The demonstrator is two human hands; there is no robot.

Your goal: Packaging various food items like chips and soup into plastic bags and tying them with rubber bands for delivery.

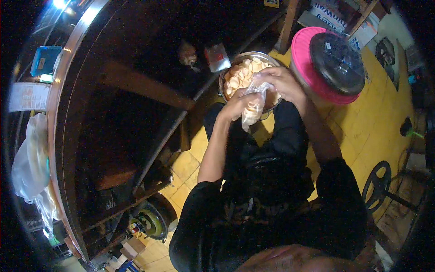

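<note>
Between my knees stands a round metal pot [253, 54] heaped with pale, thin round crackers [239, 75]. Over its near side, my left hand [238, 103] grips a clear plastic bag [254, 117] with several of the same pale pieces inside. My right hand [282, 81] holds the upper part of this bag near its mouth, its fingers bent over the plastic. Whether the right fingers also pinch a cracker is hidden.
Right of the pot is a tub with a pink lid [300, 57], a dark round lid [334, 63] lying on it. A dark wooden table [153, 83] fills the left. A clear packet [217, 57] lies near the pot. A black bucket [168, 207] stands on the yellow tiled floor [185, 166].
</note>
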